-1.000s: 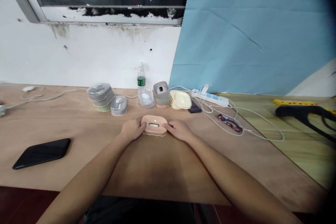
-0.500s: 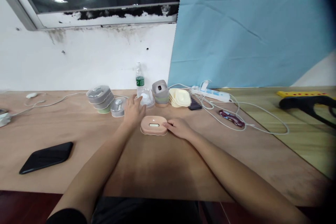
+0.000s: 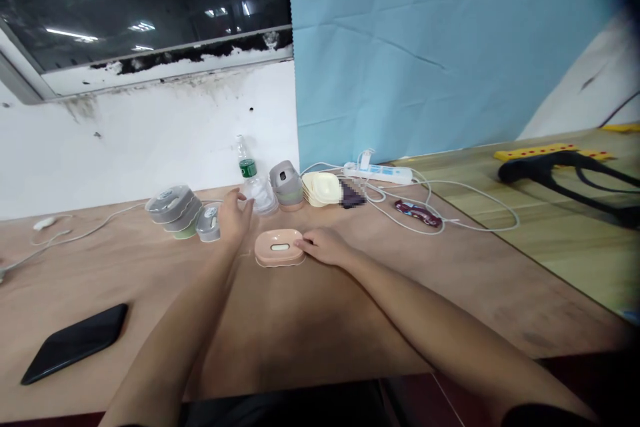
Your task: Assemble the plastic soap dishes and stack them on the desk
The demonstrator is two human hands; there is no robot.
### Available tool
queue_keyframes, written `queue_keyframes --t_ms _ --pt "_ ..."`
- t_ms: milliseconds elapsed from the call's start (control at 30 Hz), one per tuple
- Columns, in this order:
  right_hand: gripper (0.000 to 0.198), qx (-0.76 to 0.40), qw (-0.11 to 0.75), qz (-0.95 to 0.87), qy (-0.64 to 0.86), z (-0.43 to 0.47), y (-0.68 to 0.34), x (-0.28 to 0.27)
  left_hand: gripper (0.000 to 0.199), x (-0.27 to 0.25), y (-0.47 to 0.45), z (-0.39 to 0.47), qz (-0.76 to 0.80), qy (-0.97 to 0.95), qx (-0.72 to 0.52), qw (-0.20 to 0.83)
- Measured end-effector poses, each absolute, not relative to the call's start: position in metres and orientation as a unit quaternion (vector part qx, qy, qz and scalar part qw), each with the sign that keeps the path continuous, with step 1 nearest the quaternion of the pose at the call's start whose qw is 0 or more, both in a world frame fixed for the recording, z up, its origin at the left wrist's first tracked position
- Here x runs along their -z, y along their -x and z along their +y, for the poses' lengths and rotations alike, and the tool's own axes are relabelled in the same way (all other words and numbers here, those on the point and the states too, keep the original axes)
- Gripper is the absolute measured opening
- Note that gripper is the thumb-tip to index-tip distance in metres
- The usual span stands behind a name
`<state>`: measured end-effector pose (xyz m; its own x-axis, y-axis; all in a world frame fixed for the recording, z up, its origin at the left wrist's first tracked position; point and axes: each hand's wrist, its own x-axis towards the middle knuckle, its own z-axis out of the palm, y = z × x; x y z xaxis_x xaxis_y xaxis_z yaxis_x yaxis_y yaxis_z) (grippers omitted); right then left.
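Observation:
A pink oblong plastic dish [image 3: 279, 247], with a pale oval slot in its middle, sits on the table in front of me. My right hand [image 3: 325, 245] grips its right end between thumb and fingers. Beyond the dish, my left hand [image 3: 235, 219] is at the left side of some clear plastic lids [image 3: 263, 199], thumb and forefinger apart. Whether it touches a lid is hard to see. Left of that hand stands a small grey box [image 3: 209, 223]. Grey and pink dishes [image 3: 286, 185] are stacked right of the lids, beside a row of cream pieces [image 3: 323, 188].
Grey and green boxes [image 3: 175, 208] are piled at the back left. A bottle [image 3: 246, 163] stands by the wall. A black phone [image 3: 75, 341] lies front left. At the right are a power strip [image 3: 383, 173], loose white cables and a dark red wrapped item [image 3: 418, 212].
The camera view has turned and tilted, shifting the scene leftward. My left hand's fingers have drawn slightly left from over the clear lids. My right hand stays on the pink dish.

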<state>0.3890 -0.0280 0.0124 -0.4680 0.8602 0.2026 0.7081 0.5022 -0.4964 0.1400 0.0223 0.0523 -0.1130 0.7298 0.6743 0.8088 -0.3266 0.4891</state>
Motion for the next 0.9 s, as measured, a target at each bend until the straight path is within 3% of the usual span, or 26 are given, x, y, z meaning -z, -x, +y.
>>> queue_keyframes --t_ms 133,200,300,367,467,633,900 --pt "0.049 -0.164 0.306 -0.794 0.499 -0.028 -0.389 -0.014 0.035 -0.05 -0.142 -0.008 -0.484 0.603 0.618 -0.141" --pt "0.045 -0.194 0.371 -0.77 0.482 -0.029 -0.388 -0.015 0.044 -0.041 -0.145 -0.027 -0.446 0.584 0.624 -0.266" --pt "0.043 -0.258 0.434 -0.746 0.435 -0.032 -0.384 -0.015 0.06 -0.026 -0.149 -0.05 -0.461 0.564 0.595 -0.339" --pt "0.041 -0.3 0.463 -0.718 0.425 -0.034 -0.38 -0.015 0.066 -0.021 -0.152 -0.058 -0.483 0.578 0.563 -0.341" --pt "0.039 -0.355 0.492 -0.668 0.431 -0.033 -0.377 -0.014 0.061 -0.02 -0.153 -0.063 -0.511 0.616 0.521 -0.296" --pt "0.042 -0.388 0.469 -0.652 0.452 -0.028 -0.378 -0.01 0.05 -0.021 -0.146 -0.063 -0.56 0.683 0.42 -0.208" --pt "0.051 -0.218 0.311 -0.765 0.52 -0.018 -0.382 -0.002 0.049 -0.016 -0.139 -0.057 -0.626 0.706 0.291 -0.156"
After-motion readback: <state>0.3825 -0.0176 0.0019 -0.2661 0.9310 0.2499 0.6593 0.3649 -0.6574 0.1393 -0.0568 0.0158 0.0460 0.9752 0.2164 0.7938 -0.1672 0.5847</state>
